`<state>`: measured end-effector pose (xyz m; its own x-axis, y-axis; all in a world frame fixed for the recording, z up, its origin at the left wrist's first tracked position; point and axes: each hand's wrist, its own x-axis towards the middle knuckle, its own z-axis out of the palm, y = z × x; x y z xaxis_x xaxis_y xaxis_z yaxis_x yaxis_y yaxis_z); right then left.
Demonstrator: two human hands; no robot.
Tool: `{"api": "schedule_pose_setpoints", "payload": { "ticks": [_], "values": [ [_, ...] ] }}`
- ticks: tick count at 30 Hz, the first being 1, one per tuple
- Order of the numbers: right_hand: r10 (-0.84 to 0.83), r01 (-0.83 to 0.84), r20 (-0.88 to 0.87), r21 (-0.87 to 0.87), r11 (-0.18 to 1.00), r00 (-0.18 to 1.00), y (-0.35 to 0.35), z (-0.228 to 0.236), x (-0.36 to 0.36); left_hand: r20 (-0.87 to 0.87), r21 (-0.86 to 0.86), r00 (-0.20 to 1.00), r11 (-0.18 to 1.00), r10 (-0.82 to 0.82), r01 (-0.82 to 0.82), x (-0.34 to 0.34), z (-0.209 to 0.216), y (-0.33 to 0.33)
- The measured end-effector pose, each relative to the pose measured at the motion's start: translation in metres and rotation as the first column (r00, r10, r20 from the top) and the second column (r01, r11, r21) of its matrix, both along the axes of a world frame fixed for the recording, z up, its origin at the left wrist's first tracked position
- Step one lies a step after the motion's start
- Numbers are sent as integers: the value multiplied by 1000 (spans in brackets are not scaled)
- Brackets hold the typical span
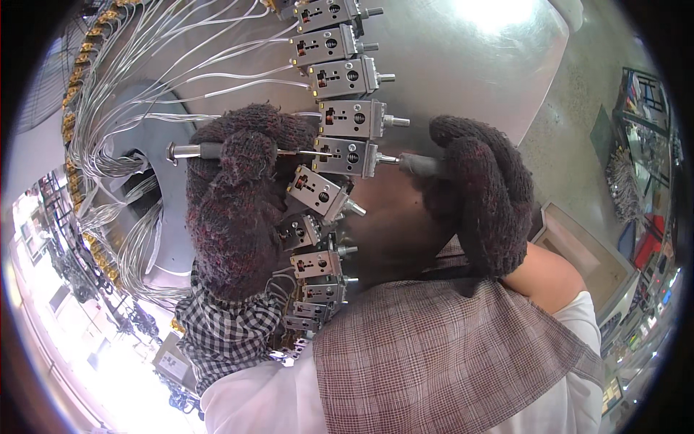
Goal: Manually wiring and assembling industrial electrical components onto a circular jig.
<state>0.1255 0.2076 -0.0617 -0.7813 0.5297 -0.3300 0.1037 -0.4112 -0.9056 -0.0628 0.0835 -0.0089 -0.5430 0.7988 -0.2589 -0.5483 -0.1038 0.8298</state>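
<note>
1. Over metal counter, inside right edge: rotary control.
2. Gripping screwdriver in closed left hand, grey-handled tool in curled right hand.
3. Apparently adjusting; next, probably steady turning.

Down the middle of the work surface, a row of boxes, from the far edge of view to just beside the cloth on the person's body. Off their left ends, wires; farther left, a curved line of terminals. Left of the row, the left hand, with a screwdriver in its grip, tip over one box. At that box's right, on the shaft side, a tool in the right hand. Nearer the person, the next box askew. Beyond the right forearm, a tray.
</note>
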Motion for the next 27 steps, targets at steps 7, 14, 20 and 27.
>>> {"api": "schedule_pose_setpoints", "payload": {
  "ticks": [7,14,20,27],
  "values": [
    [-213,229,93,-247,941,973,-8,21,-16,33,16,997,997,74,-75,0,-4,-3],
    [-207,203,-18,-127,971,978,-11,19,-16,-9,45,998,997,55,-55,2,0,2],
    [-138,162,-183,126,979,973,-13,11,-10,-53,-15,996,997,69,-69,0,0,0],
    [-65,79,-108,128,989,992,-9,10,-9,-163,-168,974,968,160,-187,3,1,1]
  ]
}}
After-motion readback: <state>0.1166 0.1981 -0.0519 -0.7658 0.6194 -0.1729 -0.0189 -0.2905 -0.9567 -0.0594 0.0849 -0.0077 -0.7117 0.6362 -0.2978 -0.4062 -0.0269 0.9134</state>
